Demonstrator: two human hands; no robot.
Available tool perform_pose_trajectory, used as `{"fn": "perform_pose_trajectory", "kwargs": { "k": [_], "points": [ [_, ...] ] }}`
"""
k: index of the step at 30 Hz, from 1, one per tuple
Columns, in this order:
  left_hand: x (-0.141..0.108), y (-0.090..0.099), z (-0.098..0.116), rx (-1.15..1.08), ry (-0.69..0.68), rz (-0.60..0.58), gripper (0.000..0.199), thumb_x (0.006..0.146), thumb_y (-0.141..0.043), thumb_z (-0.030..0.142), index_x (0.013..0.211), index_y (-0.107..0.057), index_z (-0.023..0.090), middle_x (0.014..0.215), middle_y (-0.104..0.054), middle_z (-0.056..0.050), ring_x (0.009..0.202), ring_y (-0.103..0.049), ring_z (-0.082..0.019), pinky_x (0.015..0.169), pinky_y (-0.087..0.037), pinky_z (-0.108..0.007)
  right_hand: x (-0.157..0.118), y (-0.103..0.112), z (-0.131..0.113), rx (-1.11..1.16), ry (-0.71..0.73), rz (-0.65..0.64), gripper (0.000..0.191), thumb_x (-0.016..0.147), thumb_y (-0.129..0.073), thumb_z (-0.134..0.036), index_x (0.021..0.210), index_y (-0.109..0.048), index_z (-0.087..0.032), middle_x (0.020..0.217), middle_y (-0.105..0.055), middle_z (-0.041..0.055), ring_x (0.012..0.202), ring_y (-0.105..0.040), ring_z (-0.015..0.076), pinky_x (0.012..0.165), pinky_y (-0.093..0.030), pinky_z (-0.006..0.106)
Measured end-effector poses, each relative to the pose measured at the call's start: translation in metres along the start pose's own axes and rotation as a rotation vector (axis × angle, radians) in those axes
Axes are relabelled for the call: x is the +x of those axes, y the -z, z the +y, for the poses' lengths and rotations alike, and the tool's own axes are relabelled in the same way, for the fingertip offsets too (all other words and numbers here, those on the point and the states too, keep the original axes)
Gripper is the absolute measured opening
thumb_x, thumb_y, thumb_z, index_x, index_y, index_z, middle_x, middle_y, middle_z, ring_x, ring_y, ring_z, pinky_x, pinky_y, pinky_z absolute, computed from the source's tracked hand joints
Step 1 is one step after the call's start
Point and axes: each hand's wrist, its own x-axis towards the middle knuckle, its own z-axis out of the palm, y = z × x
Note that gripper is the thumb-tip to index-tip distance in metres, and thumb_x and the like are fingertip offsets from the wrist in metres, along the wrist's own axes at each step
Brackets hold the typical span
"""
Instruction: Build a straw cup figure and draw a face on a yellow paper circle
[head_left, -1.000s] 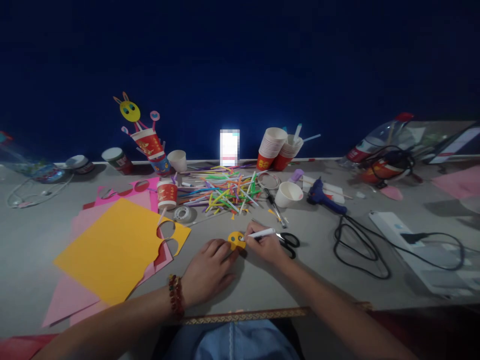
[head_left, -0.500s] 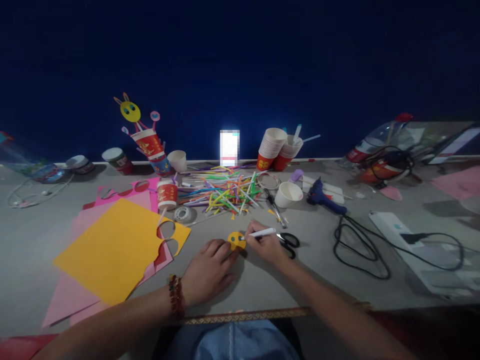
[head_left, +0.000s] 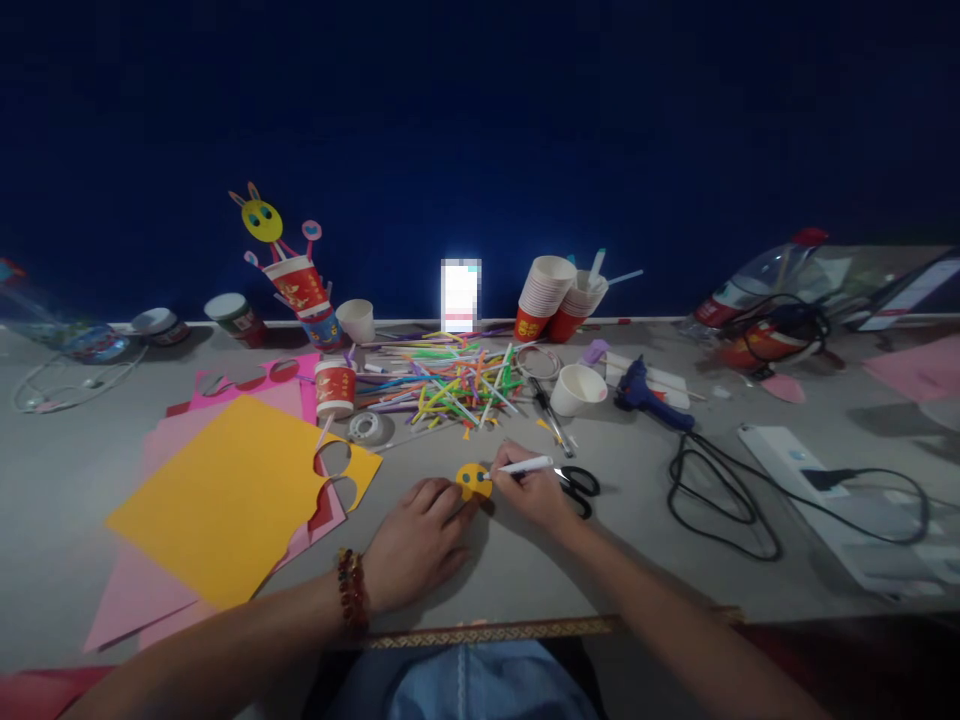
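Note:
A small round yellow paper disc (head_left: pixel 472 470) with two dark eye spots lies on the table. My left hand (head_left: pixel 420 545) is palm down, its fingertips holding the disc's lower edge against the tabletop. In a pen grip, my right hand (head_left: pixel 531 495) is closed on a white marker pen (head_left: pixel 527 465); its tip touches the right-hand eye spot. Black-handled scissors (head_left: pixel 581 484) lie just beyond the right hand, their blades partly hidden. To the left, a large yellow paper sheet (head_left: pixel 225 500) with round cut-outs rests over pink sheets (head_left: pixel 142 560).
A heap of colourful straws (head_left: pixel 465 385) lies behind the disc. Paper cups (head_left: pixel 544 295) are stacked at the back, with a cup figure (head_left: pixel 300 285) leftward. Further right are a white cup (head_left: pixel 576 390), a blue glue gun (head_left: pixel 645 395) with looped cable and a power strip (head_left: pixel 810 500).
Both hands keep their places at the disc, and the marker tip stays on the right-hand eye spot. Only a very slight shift of the view shows.

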Motion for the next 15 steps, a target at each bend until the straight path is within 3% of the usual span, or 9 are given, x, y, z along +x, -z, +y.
{"fn": "perform_pose_trajectory", "kwargs": {
  "k": [15],
  "points": [
    [-0.0005, -0.0021, -0.0004, 0.009, -0.004, 0.01, 0.057, 0.092, -0.062, 0.043, 0.141, -0.046, 0.018, 0.133, -0.055, -0.012, 0.124, -0.046, -0.03, 0.107, -0.04, -0.045, -0.0008, 0.0004, -0.002, 0.116, 0.003, 0.047, 0.017, 0.083, -0.053, -0.025, 0.066, -0.054, -0.023, 0.062, -0.055, -0.0011, 0.06, -0.05, 0.0159, 0.058, -0.04, 0.029]
  ]
}}
